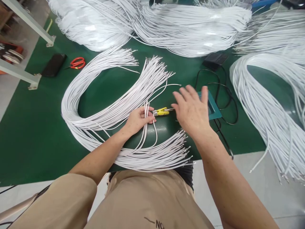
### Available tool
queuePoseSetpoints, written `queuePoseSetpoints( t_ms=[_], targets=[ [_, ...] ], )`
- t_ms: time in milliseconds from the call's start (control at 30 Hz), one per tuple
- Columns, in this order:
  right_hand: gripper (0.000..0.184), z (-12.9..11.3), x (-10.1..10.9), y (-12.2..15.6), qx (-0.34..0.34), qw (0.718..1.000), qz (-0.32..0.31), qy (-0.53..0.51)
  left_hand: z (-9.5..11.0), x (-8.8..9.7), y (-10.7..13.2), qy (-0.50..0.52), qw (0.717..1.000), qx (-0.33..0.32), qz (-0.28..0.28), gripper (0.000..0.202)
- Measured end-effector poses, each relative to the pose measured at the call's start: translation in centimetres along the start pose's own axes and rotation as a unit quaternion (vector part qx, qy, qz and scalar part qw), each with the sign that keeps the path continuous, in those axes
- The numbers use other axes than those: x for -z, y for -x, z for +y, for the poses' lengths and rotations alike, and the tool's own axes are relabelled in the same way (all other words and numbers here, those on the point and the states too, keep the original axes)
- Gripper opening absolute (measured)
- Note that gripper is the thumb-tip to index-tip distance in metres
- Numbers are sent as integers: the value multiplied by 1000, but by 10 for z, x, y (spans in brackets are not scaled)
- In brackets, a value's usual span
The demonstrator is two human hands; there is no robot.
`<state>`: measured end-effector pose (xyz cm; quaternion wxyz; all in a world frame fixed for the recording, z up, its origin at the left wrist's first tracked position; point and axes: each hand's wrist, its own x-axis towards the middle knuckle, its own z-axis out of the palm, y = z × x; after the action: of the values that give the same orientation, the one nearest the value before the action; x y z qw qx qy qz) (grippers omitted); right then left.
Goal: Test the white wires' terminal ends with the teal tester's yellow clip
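My left hand (139,120) pinches a few white wires (145,116), whose tips stick up above the fingers. Just past its fingertips lies a yellow clip (162,111) with a metal front end and a thin metal rod or lead at its back. Whether the left fingers also touch the clip, I cannot tell. My right hand (192,111) hovers open, fingers spread and slightly blurred, beside the rod end. Behind it sits a teal-framed device (215,109), partly hidden. A curved bundle of white wires (73,101) fans out around my left hand, its cut ends pointing right.
Large white wire coils (190,30) fill the back of the green table (28,136). Another wire bundle (257,95) hangs over the right edge. A black box (215,60) with black cable lies back right. Red-handled scissors (77,63) and a dark flat case (54,65) lie left.
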<state>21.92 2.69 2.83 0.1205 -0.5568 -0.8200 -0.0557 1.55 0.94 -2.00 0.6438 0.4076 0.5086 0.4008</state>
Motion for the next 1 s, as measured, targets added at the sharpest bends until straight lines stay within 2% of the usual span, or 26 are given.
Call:
queuePoseSetpoints(
  t_ms=[100,200,300,367,467,533,667,833,900,1000],
  targets=[
    [47,6,-6,6,-74,997,28,14,3,2,1,-8,1000,11,0,43],
    [47,7,-9,5,-78,997,27,9,6,7,3,-16,1000,10,1,42],
    [41,-8,-3,6,-66,997,46,-23,8,12,7,-27,999,-23,14,41],
    [33,-29,2,9,-2,996,39,-78,8,15,9,-34,998,-49,12,41],
    [26,-66,7,20,193,969,-34,-148,8,16,10,-17,997,-77,-5,42],
    [25,-86,8,29,235,960,-63,-136,8,16,10,-8,997,-79,-11,46],
    [23,-105,12,43,162,972,-140,-98,9,17,10,-14,998,-61,-25,43],
    [17,-95,18,45,62,951,-267,-142,9,20,11,-22,999,-23,-33,36],
    [17,-84,20,37,-8,944,-268,-193,9,19,11,-26,999,-30,-37,39],
    [22,-69,21,18,-158,918,-169,-321,10,16,13,-19,998,-47,-30,42]
  ],
)
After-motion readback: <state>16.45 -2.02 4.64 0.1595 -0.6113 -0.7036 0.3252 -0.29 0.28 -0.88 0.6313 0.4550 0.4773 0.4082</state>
